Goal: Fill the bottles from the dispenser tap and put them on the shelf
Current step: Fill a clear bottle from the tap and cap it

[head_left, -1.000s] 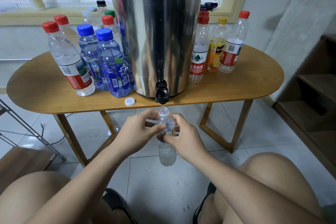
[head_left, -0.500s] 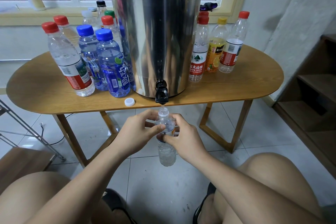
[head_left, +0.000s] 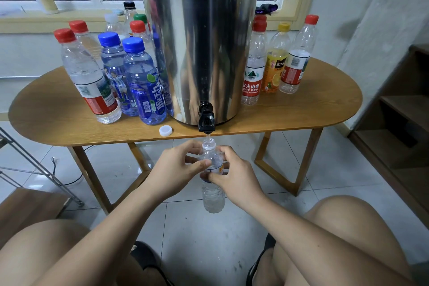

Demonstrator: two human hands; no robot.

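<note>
A tall steel dispenser (head_left: 202, 37) stands on the oval wooden table (head_left: 290, 114), its black tap (head_left: 206, 120) hanging over the front edge. Directly under the tap I hold a small clear bottle (head_left: 212, 195) upright, its mouth open and a thin stream of water running into it. My left hand (head_left: 176, 169) grips its neck from the left and my right hand (head_left: 234, 175) grips it from the right. Its white cap (head_left: 165, 130) lies on the table left of the tap. The wooden shelf (head_left: 399, 109) stands at the right wall.
Several capped bottles with red and blue caps (head_left: 130, 76) stand left of the dispenser, three more (head_left: 276, 60) to its right. A metal rack (head_left: 34, 165) is at the left. My knees frame the tiled floor below.
</note>
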